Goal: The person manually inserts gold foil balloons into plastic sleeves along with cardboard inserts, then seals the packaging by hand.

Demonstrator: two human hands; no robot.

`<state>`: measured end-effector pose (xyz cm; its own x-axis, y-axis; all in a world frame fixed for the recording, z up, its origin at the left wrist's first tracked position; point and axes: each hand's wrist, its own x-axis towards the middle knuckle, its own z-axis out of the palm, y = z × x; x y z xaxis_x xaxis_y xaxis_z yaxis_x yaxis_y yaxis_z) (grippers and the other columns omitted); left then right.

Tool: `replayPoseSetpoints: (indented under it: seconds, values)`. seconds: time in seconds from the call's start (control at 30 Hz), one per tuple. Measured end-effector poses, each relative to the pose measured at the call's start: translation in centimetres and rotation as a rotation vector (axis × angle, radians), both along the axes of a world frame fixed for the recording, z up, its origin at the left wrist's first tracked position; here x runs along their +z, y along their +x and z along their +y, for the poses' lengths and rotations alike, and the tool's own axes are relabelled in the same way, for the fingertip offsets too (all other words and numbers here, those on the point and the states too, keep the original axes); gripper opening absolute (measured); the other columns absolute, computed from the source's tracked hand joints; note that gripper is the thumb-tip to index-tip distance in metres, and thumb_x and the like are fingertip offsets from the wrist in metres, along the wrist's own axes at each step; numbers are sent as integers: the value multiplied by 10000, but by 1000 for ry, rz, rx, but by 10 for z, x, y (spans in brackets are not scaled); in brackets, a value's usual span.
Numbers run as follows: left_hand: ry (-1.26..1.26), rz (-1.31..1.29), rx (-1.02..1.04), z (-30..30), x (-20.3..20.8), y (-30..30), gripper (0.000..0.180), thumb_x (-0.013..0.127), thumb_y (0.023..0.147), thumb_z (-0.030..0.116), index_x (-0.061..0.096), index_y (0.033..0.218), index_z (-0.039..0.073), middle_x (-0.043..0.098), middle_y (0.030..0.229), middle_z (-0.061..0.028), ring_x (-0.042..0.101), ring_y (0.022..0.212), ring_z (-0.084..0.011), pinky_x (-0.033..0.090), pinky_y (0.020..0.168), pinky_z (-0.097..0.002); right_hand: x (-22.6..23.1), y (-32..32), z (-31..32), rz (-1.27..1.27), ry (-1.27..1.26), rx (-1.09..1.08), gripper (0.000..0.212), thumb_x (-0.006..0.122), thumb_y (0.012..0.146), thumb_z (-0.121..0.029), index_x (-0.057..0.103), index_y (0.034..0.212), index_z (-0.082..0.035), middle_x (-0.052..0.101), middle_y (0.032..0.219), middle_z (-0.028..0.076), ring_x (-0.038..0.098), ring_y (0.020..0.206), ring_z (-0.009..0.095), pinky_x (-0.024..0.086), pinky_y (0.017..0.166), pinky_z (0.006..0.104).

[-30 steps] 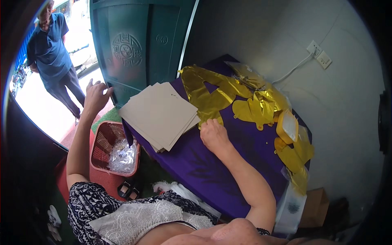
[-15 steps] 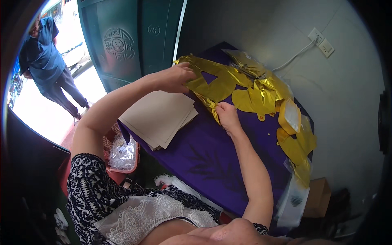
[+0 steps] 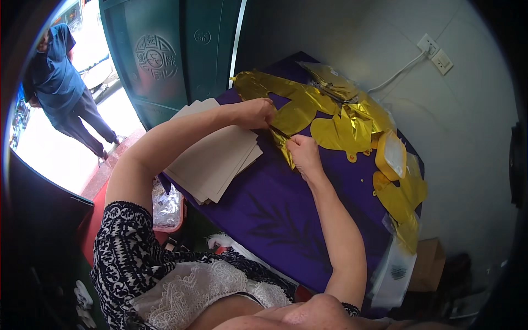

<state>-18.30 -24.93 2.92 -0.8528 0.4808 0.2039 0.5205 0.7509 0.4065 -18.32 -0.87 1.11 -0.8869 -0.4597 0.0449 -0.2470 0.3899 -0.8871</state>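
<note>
Several flat gold foil balloons (image 3: 336,135) overlap across the back of the table. At their near left end, my right hand (image 3: 304,155) pinches a crumpled, folded strip of gold foil (image 3: 286,152) between thumb and fingers. My left hand (image 3: 257,114) is closed at the upper end of that strip, up and left of my right hand, and its fingertips are partly hidden. Below my left forearm lies a stack of beige paper sheets (image 3: 212,165), its edges uneven. A yellow plastic container (image 3: 391,157) with a whitish inside stands right of the foil.
A purple cloth (image 3: 275,206) covers the table. Clear plastic packaging (image 3: 396,275) hangs at its right edge beside a cardboard box (image 3: 428,267). A red basket (image 3: 177,212) with clear packets stands at lower left. A person (image 3: 63,82) stands outside beyond the green door (image 3: 159,60).
My left hand has moved right and down along the foil, closer to my right hand, and its fingers have drawn together. My right hand has barely moved.
</note>
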Motion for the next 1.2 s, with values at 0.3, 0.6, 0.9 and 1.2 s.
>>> replayPoseSetpoints:
  seconds: [0.3,0.6,0.9,1.2]
  values:
    - [171,-110,90,9,28,28,213,757,800,171,728,897,-17,680,986,-178,625,1041,-320,499,909,-402,-4,-2,1,-113,-126,-24,181,739,824,-79,628,728,26,589,647,29,500,592,82,404,530,280]
    - [-316,175,331,14,-1,35,867,829,746,433,466,1398,-7,467,1403,-262,367,1383,-433,335,1148,-483,-3,6,1,-270,-262,-93,225,701,920,-183,600,747,-79,485,701,-57,405,626,58,313,552,251]
    - [-394,62,556,8,59,24,456,765,816,443,745,931,3,716,850,-209,704,823,-369,562,732,-441,36,-13,-6,-139,-406,-135,195,621,909,-142,680,814,19,552,681,-44,466,629,52,390,573,277]
    - [-380,-300,426,13,31,-31,361,686,815,315,750,1078,77,729,1050,-173,694,1004,-307,540,905,-399,62,-14,1,163,-324,-155,236,584,942,-148,611,799,39,478,687,-34,411,661,60,360,587,285]
